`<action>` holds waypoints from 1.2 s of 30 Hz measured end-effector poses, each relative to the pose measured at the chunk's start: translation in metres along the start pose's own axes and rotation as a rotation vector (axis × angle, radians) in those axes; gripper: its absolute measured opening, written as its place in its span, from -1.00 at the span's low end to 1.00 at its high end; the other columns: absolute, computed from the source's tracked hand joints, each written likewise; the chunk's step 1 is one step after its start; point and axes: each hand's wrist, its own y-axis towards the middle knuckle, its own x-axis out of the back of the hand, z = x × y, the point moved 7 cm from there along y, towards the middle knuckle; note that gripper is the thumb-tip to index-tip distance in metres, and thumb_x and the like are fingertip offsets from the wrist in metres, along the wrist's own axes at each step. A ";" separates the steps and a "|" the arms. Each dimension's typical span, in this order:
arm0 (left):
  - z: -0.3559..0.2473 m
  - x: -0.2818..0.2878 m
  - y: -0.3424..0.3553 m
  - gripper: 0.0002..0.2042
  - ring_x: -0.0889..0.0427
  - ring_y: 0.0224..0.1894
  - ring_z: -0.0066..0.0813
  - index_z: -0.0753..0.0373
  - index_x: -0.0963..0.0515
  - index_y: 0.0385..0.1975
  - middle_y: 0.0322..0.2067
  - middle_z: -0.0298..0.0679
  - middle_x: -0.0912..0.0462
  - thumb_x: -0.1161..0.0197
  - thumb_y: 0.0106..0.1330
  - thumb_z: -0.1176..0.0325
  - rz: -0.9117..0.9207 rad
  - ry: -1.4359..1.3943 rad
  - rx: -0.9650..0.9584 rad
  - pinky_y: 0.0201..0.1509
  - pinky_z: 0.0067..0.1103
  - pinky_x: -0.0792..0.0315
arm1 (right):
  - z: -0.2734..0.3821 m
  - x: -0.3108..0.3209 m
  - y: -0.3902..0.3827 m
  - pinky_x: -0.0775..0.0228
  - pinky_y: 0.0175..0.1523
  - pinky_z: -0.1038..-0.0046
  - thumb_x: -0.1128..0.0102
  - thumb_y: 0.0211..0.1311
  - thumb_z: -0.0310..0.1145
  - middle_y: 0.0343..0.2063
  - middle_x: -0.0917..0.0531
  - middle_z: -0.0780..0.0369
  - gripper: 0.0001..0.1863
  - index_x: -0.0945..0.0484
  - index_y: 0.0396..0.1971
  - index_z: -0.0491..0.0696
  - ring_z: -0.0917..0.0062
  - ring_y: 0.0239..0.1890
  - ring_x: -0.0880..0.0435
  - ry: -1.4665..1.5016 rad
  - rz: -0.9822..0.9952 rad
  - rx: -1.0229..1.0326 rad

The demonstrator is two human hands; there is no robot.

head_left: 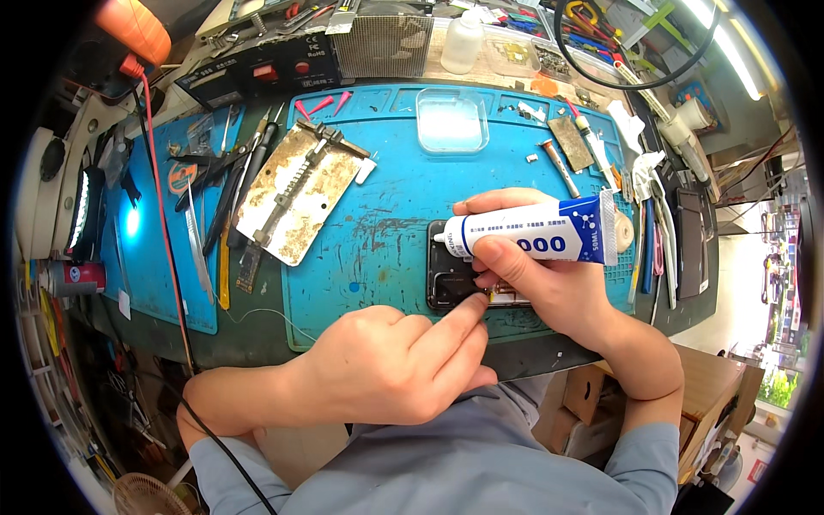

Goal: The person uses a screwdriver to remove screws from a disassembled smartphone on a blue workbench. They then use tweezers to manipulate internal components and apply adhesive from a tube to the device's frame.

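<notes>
My right hand [549, 283] is closed around a white and blue glue tube [524, 233], its nozzle pointing left above a dark smartphone [439, 249]. The phone lies on the blue work mat, and its right part is open, with inner parts partly showing. Some of my right fingertips reach down to the phone beneath the tube. My left hand [403, 360] is closed, with its index finger reaching to the phone's near edge beside those fingertips. Whatever lies inside the left hand's curled fingers is hidden.
A metal clamp fixture [296, 193] lies left of the phone. Behind it stands a clear plastic dish [451, 120]. Tweezers [197, 245] and other tools lie at the left; a brush [592, 137] and small parts at the right. Black bench units [275, 73] and a white bottle [463, 43] stand behind.
</notes>
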 end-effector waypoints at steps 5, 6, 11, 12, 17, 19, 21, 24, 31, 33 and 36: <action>0.002 -0.005 -0.001 -0.66 -0.52 -0.64 -0.67 0.29 -0.73 -0.28 -0.11 -0.15 -0.82 -0.47 0.30 0.08 0.003 0.034 0.009 -0.60 -0.69 -0.33 | -0.001 0.001 0.000 -0.60 -0.27 0.62 -0.47 0.41 -0.31 -0.21 -0.74 0.30 -0.64 -0.64 0.10 -0.12 0.73 -0.32 -0.66 0.000 -0.031 0.017; 0.002 -0.005 -0.001 -0.66 -0.52 -0.64 -0.67 0.29 -0.73 -0.28 -0.10 -0.15 -0.82 -0.47 0.30 0.08 -0.002 0.029 0.011 -0.60 -0.69 -0.33 | -0.001 0.001 0.000 -0.60 -0.27 0.63 -0.47 0.40 -0.31 -0.20 -0.74 0.30 -0.64 -0.64 0.10 -0.12 0.73 -0.33 -0.66 -0.001 -0.036 0.019; 0.000 -0.006 -0.001 -0.67 -0.53 -0.63 -0.66 0.28 -0.72 -0.31 -0.11 -0.14 -0.82 -0.48 0.29 0.08 -0.003 0.031 0.011 -0.60 -0.69 -0.33 | 0.000 0.000 0.000 -0.59 -0.27 0.63 -0.48 0.39 -0.31 -0.19 -0.74 0.30 -0.63 -0.65 0.10 -0.12 0.74 -0.34 -0.66 -0.010 -0.042 0.007; 0.000 -0.006 -0.001 -0.67 -0.53 -0.63 -0.66 0.28 -0.72 -0.31 -0.11 -0.14 -0.82 -0.48 0.29 0.08 -0.008 0.031 0.013 -0.60 -0.69 -0.33 | 0.000 0.000 0.000 -0.59 -0.27 0.64 -0.48 0.39 -0.32 -0.19 -0.74 0.31 -0.63 -0.65 0.10 -0.12 0.74 -0.35 -0.65 -0.010 -0.041 0.007; 0.002 -0.006 -0.001 -0.67 -0.55 -0.63 -0.65 0.28 -0.72 -0.31 -0.11 -0.13 -0.83 -0.50 0.27 0.09 -0.027 0.008 0.017 -0.60 -0.69 -0.35 | -0.002 0.001 0.000 -0.61 -0.24 0.64 -0.43 0.43 -0.32 -0.13 -0.74 0.28 -0.63 -0.62 0.13 -0.13 0.73 -0.29 -0.67 -0.010 -0.022 0.013; 0.002 -0.007 -0.002 -0.67 -0.56 -0.62 -0.64 0.29 -0.72 -0.30 -0.11 -0.13 -0.82 -0.51 0.26 0.10 -0.027 -0.004 0.022 -0.60 -0.68 -0.36 | -0.002 0.002 0.000 -0.68 -0.18 0.65 -0.35 0.50 -0.33 0.00 -0.74 0.20 -0.61 -0.58 0.21 -0.17 0.70 -0.17 -0.72 -0.060 0.012 0.010; 0.002 -0.007 -0.002 -0.67 -0.56 -0.62 -0.63 0.30 -0.71 -0.29 -0.11 -0.13 -0.82 -0.52 0.25 0.11 -0.026 -0.016 0.028 -0.59 -0.68 -0.37 | -0.003 0.002 0.000 -0.68 -0.18 0.65 -0.35 0.50 -0.33 0.00 -0.74 0.20 -0.61 -0.58 0.20 -0.17 0.70 -0.18 -0.72 -0.053 0.006 0.013; 0.003 -0.007 -0.001 -0.67 -0.57 -0.62 -0.62 0.31 -0.71 -0.28 -0.11 -0.12 -0.82 -0.53 0.24 0.13 -0.028 -0.031 0.035 -0.59 -0.67 -0.39 | -0.003 0.002 0.001 -0.68 -0.19 0.65 -0.35 0.49 -0.32 -0.01 -0.74 0.20 -0.61 -0.58 0.20 -0.17 0.70 -0.19 -0.72 -0.044 -0.002 0.006; 0.003 -0.006 0.000 -0.68 -0.60 -0.61 -0.61 0.29 -0.70 -0.29 -0.12 -0.13 -0.82 -0.53 0.25 0.13 -0.036 -0.036 0.029 -0.59 -0.67 -0.41 | -0.002 0.003 0.001 -0.68 -0.22 0.65 -0.36 0.49 -0.32 0.00 -0.75 0.21 -0.62 -0.59 0.19 -0.16 0.71 -0.21 -0.72 -0.030 -0.036 -0.014; 0.003 -0.006 0.001 -0.69 -0.61 -0.60 -0.61 0.29 -0.70 -0.30 -0.13 -0.14 -0.82 -0.53 0.25 0.14 -0.033 -0.035 0.031 -0.58 -0.67 -0.41 | -0.002 0.003 0.002 -0.69 -0.22 0.64 -0.36 0.49 -0.32 0.01 -0.74 0.21 -0.62 -0.59 0.18 -0.15 0.72 -0.21 -0.72 -0.006 -0.045 -0.014; 0.004 -0.007 0.001 -0.69 -0.63 -0.60 -0.61 0.27 -0.70 -0.31 -0.13 -0.16 -0.83 -0.53 0.24 0.14 -0.029 -0.037 0.037 -0.58 -0.67 -0.42 | -0.003 0.004 0.003 -0.70 -0.23 0.63 -0.36 0.48 -0.32 0.01 -0.75 0.21 -0.63 -0.60 0.17 -0.15 0.71 -0.24 -0.73 0.013 -0.061 -0.009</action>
